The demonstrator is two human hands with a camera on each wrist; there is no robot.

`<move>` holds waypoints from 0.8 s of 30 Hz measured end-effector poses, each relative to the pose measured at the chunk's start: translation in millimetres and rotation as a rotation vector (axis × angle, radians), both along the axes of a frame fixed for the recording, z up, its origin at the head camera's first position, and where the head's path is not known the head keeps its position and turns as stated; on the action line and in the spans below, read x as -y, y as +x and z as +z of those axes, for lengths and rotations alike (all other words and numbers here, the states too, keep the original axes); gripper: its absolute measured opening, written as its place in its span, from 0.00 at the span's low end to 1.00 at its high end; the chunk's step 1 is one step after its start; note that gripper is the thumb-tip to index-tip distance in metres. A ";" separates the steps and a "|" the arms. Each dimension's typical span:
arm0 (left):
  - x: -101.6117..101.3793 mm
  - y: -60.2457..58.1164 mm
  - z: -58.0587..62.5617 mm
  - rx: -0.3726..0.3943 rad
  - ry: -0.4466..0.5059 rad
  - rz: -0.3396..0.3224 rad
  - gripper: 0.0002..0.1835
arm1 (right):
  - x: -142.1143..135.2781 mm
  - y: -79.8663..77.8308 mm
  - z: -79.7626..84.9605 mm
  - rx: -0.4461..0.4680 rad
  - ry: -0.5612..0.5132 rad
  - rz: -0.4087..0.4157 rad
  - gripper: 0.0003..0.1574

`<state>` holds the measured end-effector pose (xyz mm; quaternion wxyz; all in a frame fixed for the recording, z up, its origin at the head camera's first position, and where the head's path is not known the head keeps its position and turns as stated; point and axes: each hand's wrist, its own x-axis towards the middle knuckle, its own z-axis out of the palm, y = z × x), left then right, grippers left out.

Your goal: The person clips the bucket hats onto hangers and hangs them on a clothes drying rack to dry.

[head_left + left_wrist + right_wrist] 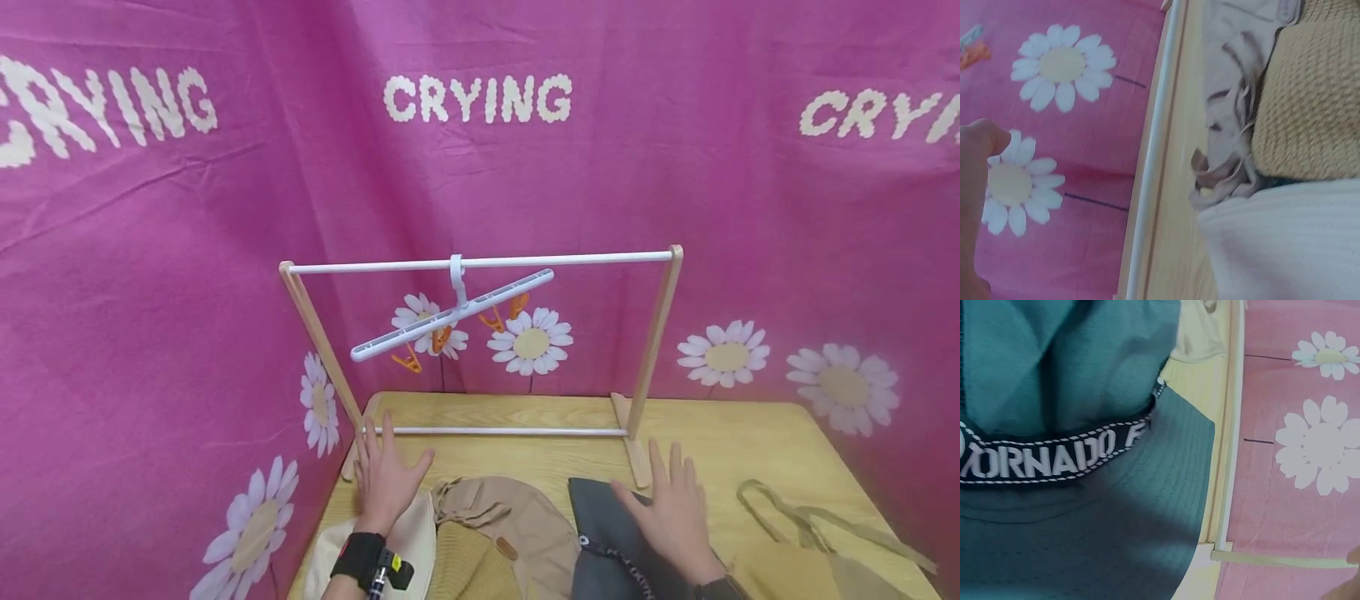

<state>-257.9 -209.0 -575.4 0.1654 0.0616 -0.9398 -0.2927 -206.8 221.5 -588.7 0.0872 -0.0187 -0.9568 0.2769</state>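
Note:
My left hand (386,483) is spread with straight fingers above a white hat (416,533), near the lower left of a small wooden rack. Over a dark teal hat (1085,512) with a lettered band, my right hand (670,517) has its fingers extended and holds nothing. Between the hands lie a beige hat (536,517) with a gathered tie and a tan knitted hat (1310,106). A white hanger (450,318) hangs slanted from the rack's top bar (570,261), with several orange clips (441,338) on it.
The rack's wooden posts (656,350) stand on the light wood table (750,442), joined by a low white bar (495,432). A tan hat with long straps (810,525) lies at the right. Pink cloth (480,183) printed with daisies encloses the back and left.

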 end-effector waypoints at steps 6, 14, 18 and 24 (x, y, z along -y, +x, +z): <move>15.5 -13.0 8.2 -0.010 0.049 0.019 0.61 | -1.8 -11.3 -0.2 -0.064 -0.037 -0.014 0.64; 32.8 -34.6 19.6 -0.147 0.104 0.056 0.61 | -7.9 -37.6 5.5 -0.203 -0.062 0.009 0.62; 41.7 -45.2 25.5 -0.189 0.168 0.058 0.61 | -9.4 -50.6 11.3 -0.190 -0.098 0.019 0.63; 56.1 -58.6 33.8 -0.207 0.206 0.036 0.60 | -8.4 -71.0 23.8 -0.204 -0.179 0.040 0.62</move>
